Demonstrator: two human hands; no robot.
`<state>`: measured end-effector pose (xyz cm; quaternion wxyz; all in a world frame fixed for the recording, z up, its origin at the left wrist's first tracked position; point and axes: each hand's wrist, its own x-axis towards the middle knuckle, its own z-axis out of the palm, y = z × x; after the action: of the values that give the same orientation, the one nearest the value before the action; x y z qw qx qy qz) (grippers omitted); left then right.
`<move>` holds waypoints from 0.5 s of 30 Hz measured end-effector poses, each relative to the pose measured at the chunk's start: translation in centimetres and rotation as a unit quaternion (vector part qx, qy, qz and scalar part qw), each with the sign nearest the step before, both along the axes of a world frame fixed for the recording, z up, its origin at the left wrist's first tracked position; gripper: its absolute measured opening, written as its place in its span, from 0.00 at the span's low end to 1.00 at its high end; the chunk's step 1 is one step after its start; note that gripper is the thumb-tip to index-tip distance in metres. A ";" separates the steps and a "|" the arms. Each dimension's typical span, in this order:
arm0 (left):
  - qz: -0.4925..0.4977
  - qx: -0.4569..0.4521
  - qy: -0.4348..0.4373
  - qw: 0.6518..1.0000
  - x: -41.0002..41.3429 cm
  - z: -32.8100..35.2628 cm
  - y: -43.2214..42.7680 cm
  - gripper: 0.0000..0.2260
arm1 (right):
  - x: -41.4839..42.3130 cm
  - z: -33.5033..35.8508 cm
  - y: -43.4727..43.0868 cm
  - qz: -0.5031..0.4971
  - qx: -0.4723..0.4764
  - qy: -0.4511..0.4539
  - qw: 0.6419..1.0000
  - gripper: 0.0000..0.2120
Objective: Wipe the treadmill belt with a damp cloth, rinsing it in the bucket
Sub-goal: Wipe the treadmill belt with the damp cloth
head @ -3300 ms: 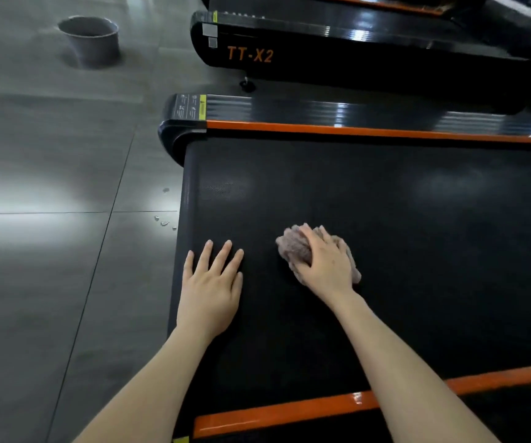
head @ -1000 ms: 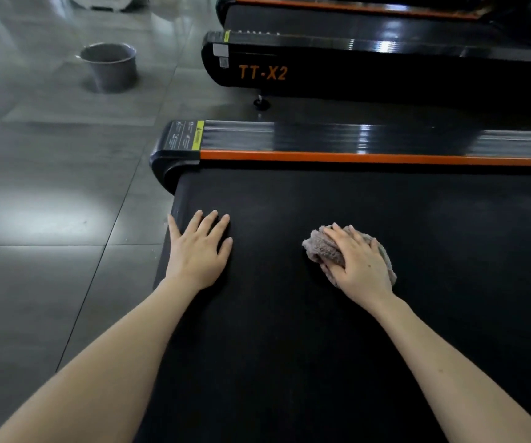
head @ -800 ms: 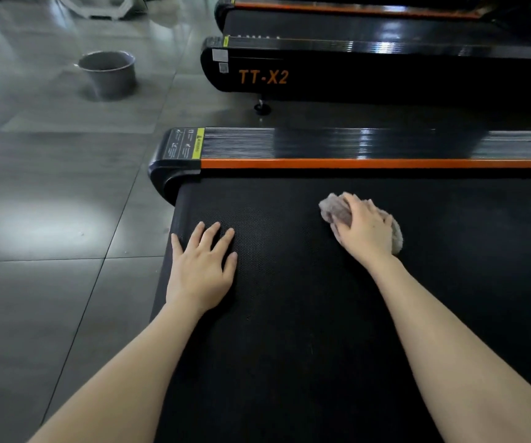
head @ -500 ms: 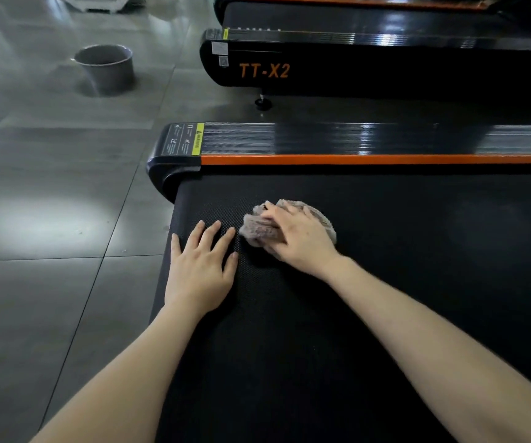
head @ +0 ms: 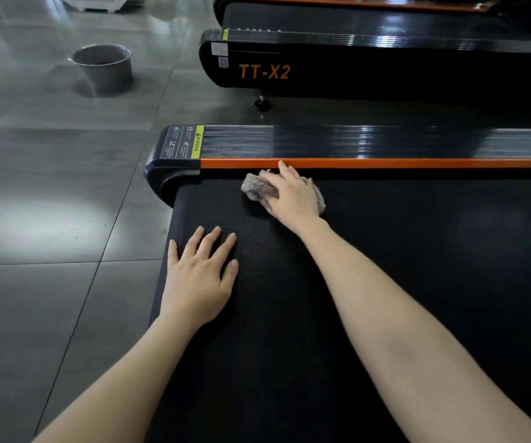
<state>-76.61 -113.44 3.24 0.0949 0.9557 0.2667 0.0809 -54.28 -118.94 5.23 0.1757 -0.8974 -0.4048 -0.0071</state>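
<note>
Pressing down on a bunched grey-brown cloth (head: 255, 188), the right hand (head: 293, 198) lies at the far edge of the treadmill belt (head: 417, 257), close to its rear end. In the head view its fingers run nearly straight and close together across the wad, and the longest fingertip reaches the orange strip (head: 385, 163) that borders the belt. The cloth sticks out from under the hand on both sides, more on the left. The thumb is hidden beneath the hand, so I cannot tell whether it pinches the fabric.

The left hand (head: 198, 278) rests flat on the belt near its rear edge, palm down, fingers straight and slightly spread, holding nothing. It sits nearer the camera than the right hand and apart from the cloth.

Beyond the orange strip runs a glossy black side rail (head: 321, 142) with a warning label (head: 182, 142) at its end; the small print is too fine to read. The grey bucket (head: 104, 68) stands upright on the tiled floor (head: 49, 193), well apart from the belt, up and to the left; its contents are too dark to make out. A second treadmill (head: 385, 75) marked TT-X2 lies behind. The belt's near edge and right side are cut off by the frame, and both forearms run out at the bottom.
</note>
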 end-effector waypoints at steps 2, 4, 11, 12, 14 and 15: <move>0.000 0.000 -0.004 1.000 0.0 -0.1 0.0 0.23 | 2.5 0.0 -2.6 -0.049 -0.008 -0.013 0.999 0.22; 0.003 0.003 -0.008 1.000 0.0 -0.2 -0.1 0.22 | 5.1 -0.1 -5.4 -0.137 0.000 -0.008 0.990 0.20; 0.008 0.006 0.010 1.000 0.3 -0.1 -0.3 0.24 | 0.7 -0.1 0.4 -0.098 0.024 0.026 0.995 0.17; 0.008 0.004 0.012 1.000 0.3 -0.1 -0.2 0.24 | -0.8 -0.2 1.6 -0.046 0.027 0.023 0.998 0.18; 0.003 -0.001 0.012 1.000 0.2 0.0 -0.1 0.24 | -2.2 0.1 2.1 0.023 0.024 0.033 0.999 0.20; 0.000 -0.003 0.010 1.000 0.1 0.0 0.0 0.24 | -2.2 0.3 1.4 0.041 0.020 0.042 0.998 0.20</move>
<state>-76.46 -113.48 3.26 0.0952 0.9561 0.2682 0.0704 -56.51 -117.55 5.50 0.2103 -0.8760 -0.4329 0.0298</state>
